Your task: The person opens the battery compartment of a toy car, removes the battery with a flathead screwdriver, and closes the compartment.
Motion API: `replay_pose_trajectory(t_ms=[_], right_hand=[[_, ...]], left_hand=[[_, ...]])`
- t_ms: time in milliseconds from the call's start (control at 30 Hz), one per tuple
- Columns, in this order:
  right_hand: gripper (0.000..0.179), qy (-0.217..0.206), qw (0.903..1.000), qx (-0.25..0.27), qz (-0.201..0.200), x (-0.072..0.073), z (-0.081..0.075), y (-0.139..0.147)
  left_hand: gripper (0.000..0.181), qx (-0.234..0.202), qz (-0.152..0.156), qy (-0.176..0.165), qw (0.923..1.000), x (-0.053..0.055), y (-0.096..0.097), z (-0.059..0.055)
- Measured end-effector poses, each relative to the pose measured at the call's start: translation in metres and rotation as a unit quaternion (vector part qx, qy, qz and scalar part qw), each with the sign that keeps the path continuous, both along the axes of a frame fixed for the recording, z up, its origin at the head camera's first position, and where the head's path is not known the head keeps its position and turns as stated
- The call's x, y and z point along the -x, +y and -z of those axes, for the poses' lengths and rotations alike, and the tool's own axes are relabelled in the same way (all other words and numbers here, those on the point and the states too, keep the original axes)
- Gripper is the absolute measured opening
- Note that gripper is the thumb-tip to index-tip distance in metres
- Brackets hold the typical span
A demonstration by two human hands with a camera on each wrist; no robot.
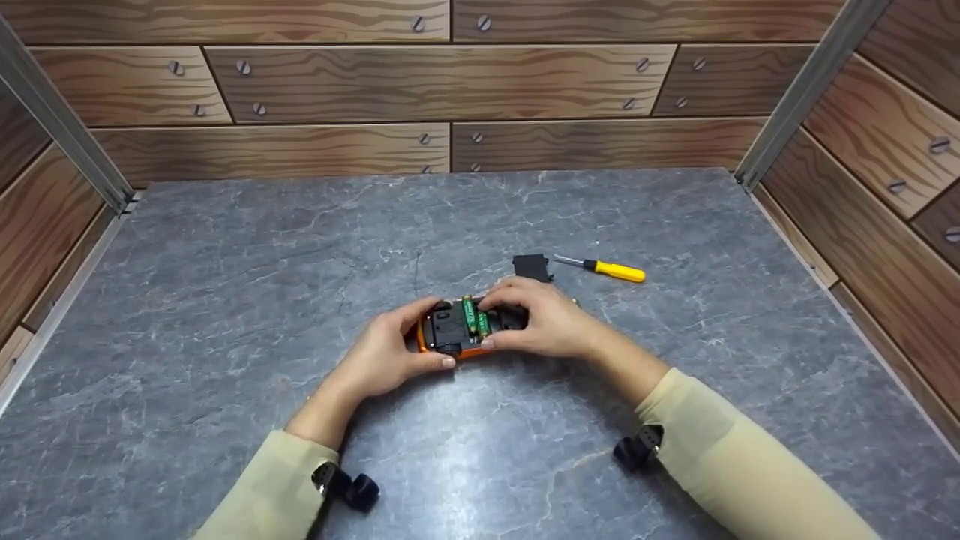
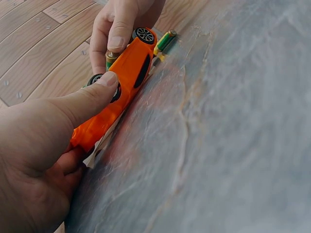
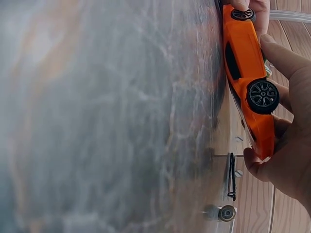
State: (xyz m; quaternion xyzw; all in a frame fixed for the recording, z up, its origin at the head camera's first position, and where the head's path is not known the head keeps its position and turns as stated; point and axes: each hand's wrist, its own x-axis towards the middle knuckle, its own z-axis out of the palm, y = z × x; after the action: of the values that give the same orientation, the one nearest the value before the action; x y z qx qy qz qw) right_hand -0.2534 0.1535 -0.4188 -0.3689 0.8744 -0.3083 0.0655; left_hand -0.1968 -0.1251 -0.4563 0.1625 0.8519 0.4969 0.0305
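Note:
An orange toy car (image 1: pixel 465 351) lies wheels up, its black underside (image 1: pixel 448 328) facing me. My left hand (image 1: pixel 382 351) grips one end of it, thumb along the near side by a wheel (image 3: pixel 241 14) and fingers on the far side. Two green batteries (image 1: pixel 470 315) sit side by side at the middle of the underside. My right hand (image 1: pixel 547 319) pinches the right-hand battery (image 1: pixel 483 325) between thumb and fingertip at its ends. The right palm hides part of the car's other end. Another green battery (image 2: pixel 165 42) lies beyond the car in the left wrist view.
A flat black cover (image 1: pixel 532 266) lies just behind my right hand. To its right is a screwdriver (image 1: pixel 619 271) with a yellow handle, its tip towards the cover. The grey marbled table (image 1: pixel 300 240) is bounded by wood-patterned walls (image 1: pixel 442 82) at the back and sides.

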Motion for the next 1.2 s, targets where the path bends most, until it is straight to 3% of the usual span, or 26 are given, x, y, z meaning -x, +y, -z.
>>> replay_pose_trajectory(t_ms=[333, 1200], right_hand=[[0.048, 0.001, 0.9999, 0.008, -0.012, -0.0012, -0.0021, -0.0007], [0.043, -0.049, 0.9985, 0.015, -0.022, 0.0037, -0.0034, 0.0013]], left_hand=[[0.094, 0.002, -0.006, -0.008, 1.0000, -0.0007, 0.0002, 0.0014], [0.092, -0.009, -0.003, 0.001, 1.0000, -0.0006, 0.0009, 0.0001]])
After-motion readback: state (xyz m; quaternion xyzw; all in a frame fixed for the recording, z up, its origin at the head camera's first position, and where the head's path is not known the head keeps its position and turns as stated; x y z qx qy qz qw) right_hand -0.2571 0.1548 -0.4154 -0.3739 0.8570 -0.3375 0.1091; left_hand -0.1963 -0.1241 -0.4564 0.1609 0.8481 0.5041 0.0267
